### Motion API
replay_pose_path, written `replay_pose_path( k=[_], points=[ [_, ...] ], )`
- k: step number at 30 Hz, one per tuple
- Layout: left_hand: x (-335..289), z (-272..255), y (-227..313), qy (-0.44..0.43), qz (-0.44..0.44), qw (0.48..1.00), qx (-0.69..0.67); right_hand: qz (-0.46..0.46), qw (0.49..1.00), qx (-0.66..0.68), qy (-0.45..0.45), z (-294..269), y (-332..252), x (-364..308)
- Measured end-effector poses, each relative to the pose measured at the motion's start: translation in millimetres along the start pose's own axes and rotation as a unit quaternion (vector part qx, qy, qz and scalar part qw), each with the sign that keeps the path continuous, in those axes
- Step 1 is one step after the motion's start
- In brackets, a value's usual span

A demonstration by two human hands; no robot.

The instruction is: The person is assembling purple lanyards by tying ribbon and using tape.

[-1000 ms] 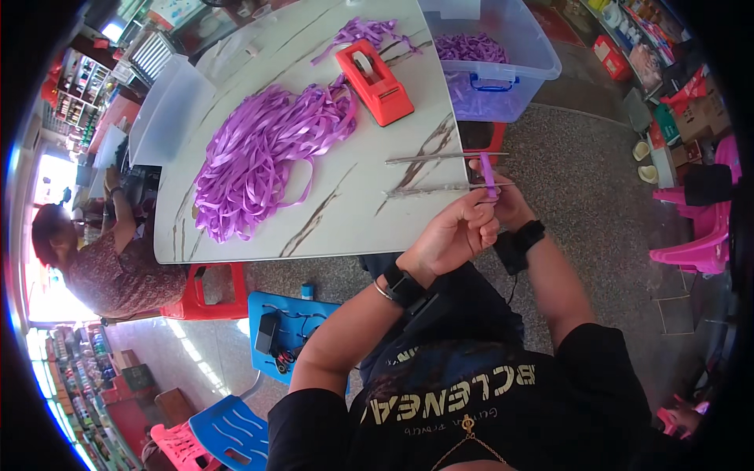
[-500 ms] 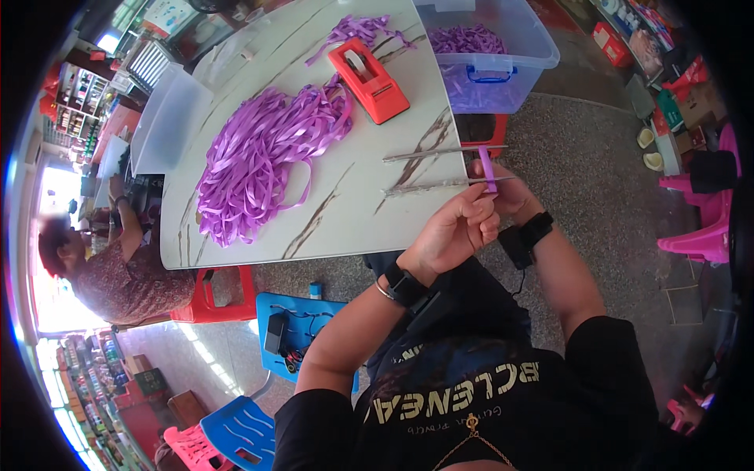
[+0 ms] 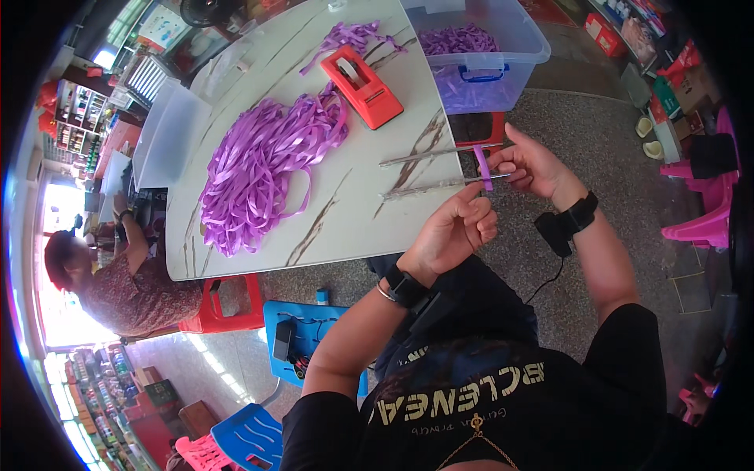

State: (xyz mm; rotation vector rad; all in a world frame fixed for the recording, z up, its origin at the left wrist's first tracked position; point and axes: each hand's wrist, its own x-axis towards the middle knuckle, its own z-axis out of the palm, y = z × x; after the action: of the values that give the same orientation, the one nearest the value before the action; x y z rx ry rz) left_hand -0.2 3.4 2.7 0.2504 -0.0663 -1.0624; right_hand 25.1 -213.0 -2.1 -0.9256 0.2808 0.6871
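Two thin metal rods (image 3: 428, 156) stick out side by side past the table's right edge. A short band of purple ribbon (image 3: 483, 169) runs across both near their tips. My left hand (image 3: 459, 224) is closed just below the near rod, with its index fingertip and thumb at the band's lower end. My right hand (image 3: 538, 166) is at the rod tips, thumb raised away from the bent fingers, which reach beside and behind the band. A large heap of purple ribbon (image 3: 255, 169) lies on the marbled white table (image 3: 330, 235). A red tape dispenser (image 3: 369, 94) stands beyond the rods.
Beyond the table's right edge, a clear plastic bin (image 3: 503, 59) holds purple ribbon pieces. More ribbon (image 3: 353, 35) lies at the far side. Another person (image 3: 126, 286) sits at the left. A blue stool (image 3: 287, 314) with electronic devices stands below the table.
My right hand has moved right, away from my left hand, and its thumb has lifted. My left hand stays by the band. The view has shifted slightly.
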Motion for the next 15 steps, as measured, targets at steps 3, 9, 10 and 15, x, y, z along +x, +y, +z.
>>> replay_pose_path(
  k=[3,9,10,15],
  points=[
    [-0.5,1.9,0.6,0.003,0.001,1.000,0.009,-0.019,0.994,-0.083,0.075,9.3,3.9,0.4],
    [-0.1,-1.2,-0.4,0.006,0.006,1.000,-0.004,-0.068,0.982,-0.133,0.115,6.9,17.4,3.3],
    [-0.2,-1.3,0.0,0.002,0.006,1.000,-0.004,-0.071,0.985,-0.118,0.105,6.1,18.0,3.1],
    [-0.2,-0.2,0.8,0.003,0.002,1.000,-0.009,-0.072,0.997,-0.006,0.027,-9.6,34.0,13.5]
  ],
)
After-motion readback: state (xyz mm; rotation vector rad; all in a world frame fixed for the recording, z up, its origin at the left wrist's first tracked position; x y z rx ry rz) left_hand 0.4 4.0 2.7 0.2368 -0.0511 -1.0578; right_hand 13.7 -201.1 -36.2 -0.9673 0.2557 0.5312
